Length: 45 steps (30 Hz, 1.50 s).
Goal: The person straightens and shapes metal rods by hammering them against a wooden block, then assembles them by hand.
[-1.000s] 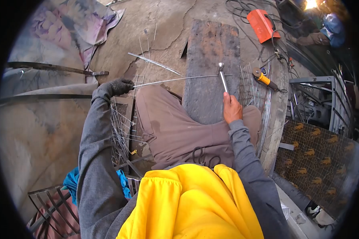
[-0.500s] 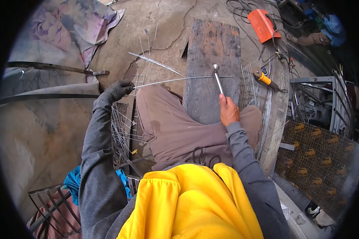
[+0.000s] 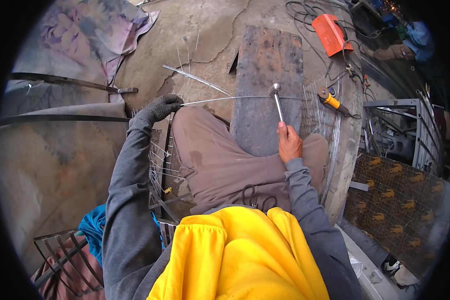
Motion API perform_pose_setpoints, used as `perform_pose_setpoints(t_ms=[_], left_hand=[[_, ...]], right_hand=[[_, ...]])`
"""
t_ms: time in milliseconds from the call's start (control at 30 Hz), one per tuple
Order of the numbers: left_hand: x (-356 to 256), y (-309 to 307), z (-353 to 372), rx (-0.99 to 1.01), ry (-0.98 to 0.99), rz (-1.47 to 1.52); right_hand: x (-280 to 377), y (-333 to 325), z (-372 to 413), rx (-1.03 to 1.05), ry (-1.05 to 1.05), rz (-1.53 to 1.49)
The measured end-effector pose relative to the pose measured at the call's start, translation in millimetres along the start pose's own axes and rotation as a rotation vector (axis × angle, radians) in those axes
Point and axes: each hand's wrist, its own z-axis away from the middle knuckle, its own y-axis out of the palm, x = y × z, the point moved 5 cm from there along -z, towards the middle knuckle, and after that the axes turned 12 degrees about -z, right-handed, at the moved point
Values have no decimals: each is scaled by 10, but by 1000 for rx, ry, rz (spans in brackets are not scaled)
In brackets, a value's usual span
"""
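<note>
My left hand [image 3: 165,106], in a dark grey glove, is closed on one end of a thin metal rod [image 3: 210,101]. The rod runs to the right over my leg and lies across a worn wooden board [image 3: 270,55]. Bare-skinned, my right hand [image 3: 289,145] grips the shaft of a ball-peen hammer [image 3: 279,107]. The hammer's shiny head overlaps the rod on the board in this view. A few loose rods [image 3: 195,79] rest on the ground left of the board, their near ends by its edge.
An angle grinder [image 3: 335,102] with a yellow body lies right of the board, beside wire grids [image 3: 312,110]. Farther back stand an orange metal box [image 3: 330,34] and cables. A co-worker [image 3: 417,40] is at the far right, near sparks. Metal frames [image 3: 417,125] stand at right.
My left hand has moved right and slightly up, pushing the rod farther across the board. The hammer has shifted slightly right. Sparks now show near the co-worker.
</note>
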Motion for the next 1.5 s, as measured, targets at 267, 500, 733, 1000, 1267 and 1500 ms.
perform_pose_setpoints(t_ms=[267, 500, 733, 1000, 1267, 1500], left_hand=[[-7, 78, -253, -2, 12, -43], [30, 106, -282, -45, -42, 45], [29, 109, -278, -57, -47, 2], [35, 121, -278, -54, -66, -46], [-112, 81, -206, -67, -99, -83], [-264, 120, -388, -86, -41, -137]], right_hand=[[28, -83, -11, -42, 21, -25], [-125, -1, -85, -45, -20, 41], [70, -58, 10, -120, -36, -90], [-31, -96, -75, -56, -1, 17], [-63, 18, -49, 14, 30, 37], [-37, 39, -19, -5, -1, 21]])
